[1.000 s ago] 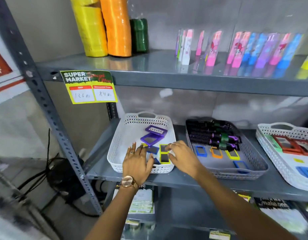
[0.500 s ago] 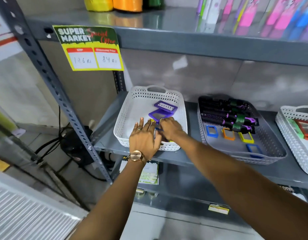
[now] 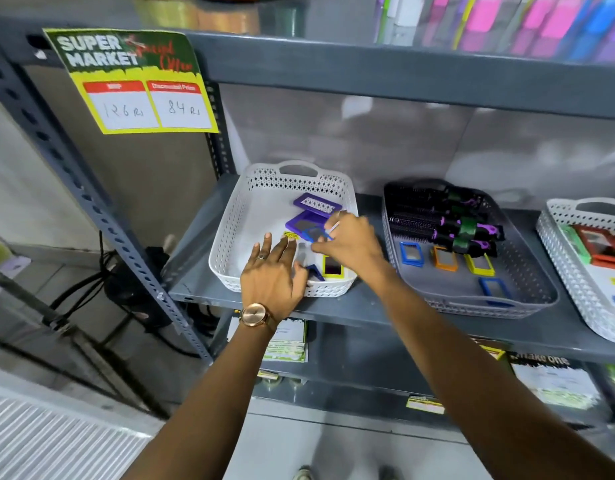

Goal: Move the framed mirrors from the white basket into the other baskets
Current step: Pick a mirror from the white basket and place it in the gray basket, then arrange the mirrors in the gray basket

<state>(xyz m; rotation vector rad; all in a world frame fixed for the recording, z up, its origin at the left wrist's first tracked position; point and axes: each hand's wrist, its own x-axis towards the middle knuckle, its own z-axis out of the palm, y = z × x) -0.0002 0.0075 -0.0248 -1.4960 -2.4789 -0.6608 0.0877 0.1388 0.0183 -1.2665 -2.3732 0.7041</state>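
Note:
A white basket (image 3: 237, 216) on the middle shelf holds small framed mirrors: two purple ones (image 3: 316, 204), a yellow one (image 3: 332, 266) and a dark blue one (image 3: 314, 271) near the front. My right hand (image 3: 347, 242) pinches a blue framed mirror (image 3: 314, 233) just above the basket floor. My left hand (image 3: 273, 275) lies flat over the basket's front rim, fingers spread, holding nothing. A grey basket (image 3: 527, 271) to the right holds blue, orange and yellow framed mirrors (image 3: 444, 258).
Black and purple hairbrushes (image 3: 444, 221) fill the back of the grey basket. Another white basket (image 3: 555, 258) with red and green mirrors stands at the far right. A price sign (image 3: 133, 81) hangs from the upper shelf. Cables lie on the floor at left.
The view has dropped and moved closer. My right hand has lifted a blue mirror off the basket floor and drawn it to the right. My left hand has stayed on the front rim.

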